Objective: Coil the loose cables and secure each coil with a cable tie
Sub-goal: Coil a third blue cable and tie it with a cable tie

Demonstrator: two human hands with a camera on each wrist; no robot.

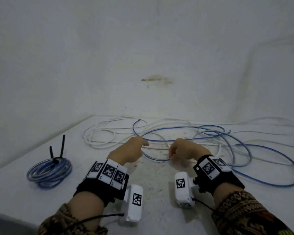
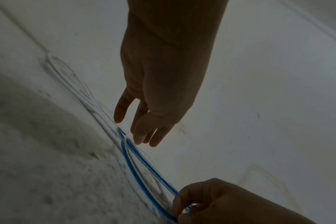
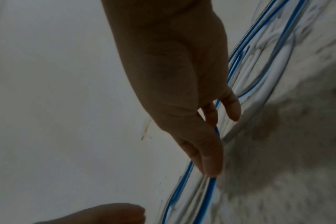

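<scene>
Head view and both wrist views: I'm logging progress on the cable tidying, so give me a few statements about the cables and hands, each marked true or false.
1. A coiled blue cable lies at the left of the white table, bound by a black cable tie. True.
2. The left hand grips the loose white cable. False: its fingers are straight and hold nothing.
3. The right hand is at the loose blue cable, fingers on a strand. True.
4. All the blue cable is coiled. False: long loops still sprawl loose, crossing the white one.
</scene>
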